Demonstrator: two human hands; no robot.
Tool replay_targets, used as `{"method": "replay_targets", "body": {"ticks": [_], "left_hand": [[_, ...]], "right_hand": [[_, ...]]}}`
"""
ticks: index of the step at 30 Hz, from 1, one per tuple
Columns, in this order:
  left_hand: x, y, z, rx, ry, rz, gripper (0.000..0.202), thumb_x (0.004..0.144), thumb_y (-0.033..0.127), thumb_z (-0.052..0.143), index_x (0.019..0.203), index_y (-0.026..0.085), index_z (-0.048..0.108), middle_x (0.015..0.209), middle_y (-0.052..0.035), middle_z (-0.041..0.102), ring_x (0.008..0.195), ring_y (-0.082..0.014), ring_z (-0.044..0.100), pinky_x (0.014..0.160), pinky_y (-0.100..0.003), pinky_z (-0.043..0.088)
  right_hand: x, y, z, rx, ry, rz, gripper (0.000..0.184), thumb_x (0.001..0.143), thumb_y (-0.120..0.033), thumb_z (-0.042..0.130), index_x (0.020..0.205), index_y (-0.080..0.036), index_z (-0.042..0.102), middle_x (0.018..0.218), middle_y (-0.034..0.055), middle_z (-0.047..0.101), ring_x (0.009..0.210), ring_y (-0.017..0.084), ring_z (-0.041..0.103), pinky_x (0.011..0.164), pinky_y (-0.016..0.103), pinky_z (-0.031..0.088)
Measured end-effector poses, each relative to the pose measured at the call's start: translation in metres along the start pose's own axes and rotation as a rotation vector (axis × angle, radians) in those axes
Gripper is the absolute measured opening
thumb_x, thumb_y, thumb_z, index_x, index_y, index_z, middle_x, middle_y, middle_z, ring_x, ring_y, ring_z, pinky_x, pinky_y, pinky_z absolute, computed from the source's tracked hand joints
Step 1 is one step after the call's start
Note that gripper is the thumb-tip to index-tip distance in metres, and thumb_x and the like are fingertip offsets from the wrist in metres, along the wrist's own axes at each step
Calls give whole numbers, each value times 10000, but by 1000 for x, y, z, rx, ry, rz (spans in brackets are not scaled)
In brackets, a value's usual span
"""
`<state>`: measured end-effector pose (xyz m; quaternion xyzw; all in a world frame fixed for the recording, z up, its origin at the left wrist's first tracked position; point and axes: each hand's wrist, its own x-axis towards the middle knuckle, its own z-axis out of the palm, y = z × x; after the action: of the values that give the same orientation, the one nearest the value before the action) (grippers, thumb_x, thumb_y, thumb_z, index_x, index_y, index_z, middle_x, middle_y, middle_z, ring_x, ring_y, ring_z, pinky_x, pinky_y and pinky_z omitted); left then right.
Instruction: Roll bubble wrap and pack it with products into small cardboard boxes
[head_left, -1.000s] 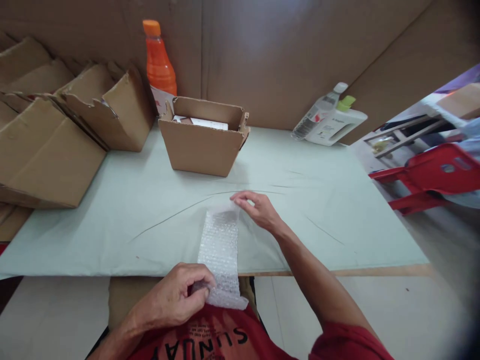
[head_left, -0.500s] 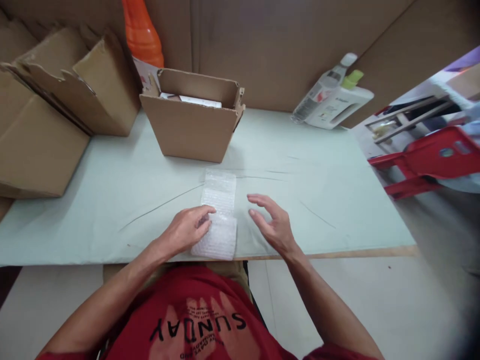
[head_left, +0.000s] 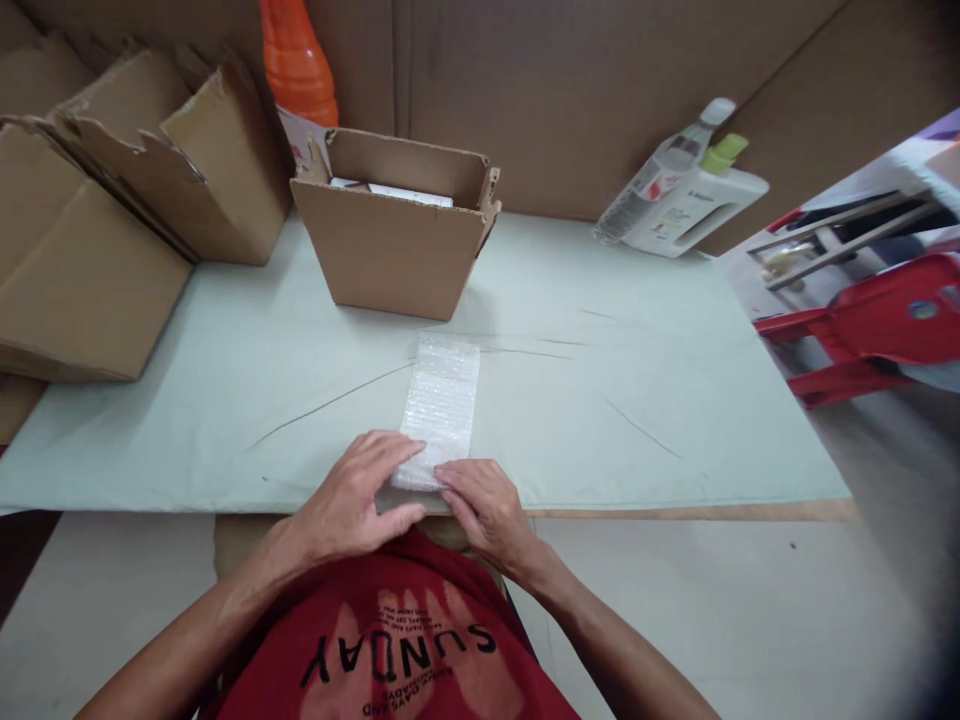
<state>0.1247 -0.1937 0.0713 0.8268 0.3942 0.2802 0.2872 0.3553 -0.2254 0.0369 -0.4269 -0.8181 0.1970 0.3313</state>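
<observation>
A strip of clear bubble wrap (head_left: 442,390) lies lengthwise on the table in front of me, its near end by the front edge. My left hand (head_left: 364,490) rests at its near left corner. The index fingertip touches the wrap, while the thumb is spread away below it. On the near right corner, my right hand (head_left: 487,505) has its fingers bent over the wrap and its thumb at the near edge, pinching it. The near end looks folded or layered; anything inside it is hidden.
Behind the wrap stands an open cardboard box (head_left: 394,250) with flat white items inside. More cardboard boxes (head_left: 90,260) are at the left. An orange bottle (head_left: 300,70), a clear bottle (head_left: 660,180) and a white jug (head_left: 697,210) stand at the back. Red plastic chair (head_left: 892,320) at right.
My right hand has moved left and toward me onto the wrap's near end. My left hand has come nearer too. The wrap's near section, wider and lower before, is now shorter and drawn up.
</observation>
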Motion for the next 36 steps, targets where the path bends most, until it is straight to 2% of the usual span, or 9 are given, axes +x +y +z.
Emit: {"method": "replay_targets", "body": {"ticks": [5, 9, 14, 18, 23, 27, 30, 33, 36], "left_hand": [[-17, 0, 17, -28, 55, -192, 444, 933, 196, 513, 1374, 187, 555, 1077, -96, 733, 934, -211, 671, 893, -379, 546], [-8, -10, 27, -29, 63, -328, 485, 922, 223, 518, 1404, 178, 523, 1019, -61, 730, 809, -175, 664, 810, -320, 557], [-1, -11, 32, 117, 175, -264, 458, 920, 188, 516, 1378, 197, 524, 1198, -105, 650, 1066, -226, 641, 942, -367, 535], [-8, -6, 29, 151, 220, -128, 466, 923, 235, 568, 1385, 206, 516, 1281, -131, 624, 1206, -285, 574, 1041, -459, 473], [-19, -2, 20, 17, 133, -113, 462, 914, 182, 538, 1375, 207, 522, 1163, -99, 693, 1086, -250, 625, 963, -422, 489], [-13, -5, 20, 57, 161, -210, 399, 932, 203, 525, 1328, 165, 557, 946, -66, 698, 877, -218, 626, 824, -367, 503], [-3, -10, 22, 185, 183, -241, 366, 929, 216, 538, 1287, 154, 584, 911, -72, 690, 858, -233, 610, 807, -377, 489], [4, -12, 21, 286, 163, -267, 315, 931, 228, 540, 1232, 168, 612, 975, -95, 689, 916, -256, 605, 843, -404, 487], [2, -12, 19, 190, 199, -326, 332, 945, 282, 538, 1249, 162, 598, 1004, -99, 665, 930, -248, 609, 832, -399, 513]], "right_hand": [[6, -1, -6, 134, -1, 193, 223, 982, -237, 556, 1165, -256, 683, 1005, 50, 772, 895, 202, 720, 795, 347, 566], [1, -6, -18, -90, 154, 106, 256, 949, -208, 598, 1193, -261, 651, 1174, 94, 728, 1052, 251, 686, 891, 427, 522], [-7, -7, -12, -261, 16, -43, 338, 931, -228, 631, 1267, -258, 613, 1257, 114, 696, 1155, 298, 628, 933, 479, 471], [0, 0, 0, -271, -2, -24, 304, 953, -177, 586, 1247, -237, 631, 1225, 111, 718, 1154, 285, 628, 943, 472, 459], [7, 3, -6, -58, -7, 71, 262, 979, -195, 565, 1225, -250, 634, 1034, 63, 762, 916, 213, 692, 821, 384, 521], [6, 1, -13, -135, 42, 121, 294, 992, -274, 560, 1284, -258, 593, 1185, 106, 716, 1063, 261, 674, 879, 429, 528], [4, 1, -13, -265, 95, 59, 371, 965, -282, 599, 1332, -261, 552, 1309, 138, 647, 1174, 304, 619, 934, 479, 491], [8, 4, -9, -314, -13, -27, 406, 945, -290, 636, 1338, -237, 552, 1350, 148, 632, 1214, 323, 585, 955, 494, 466], [18, 9, -4, -325, -73, -49, 321, 956, -248, 618, 1275, -210, 607, 1317, 140, 666, 1198, 315, 591, 948, 482, 456]]}}
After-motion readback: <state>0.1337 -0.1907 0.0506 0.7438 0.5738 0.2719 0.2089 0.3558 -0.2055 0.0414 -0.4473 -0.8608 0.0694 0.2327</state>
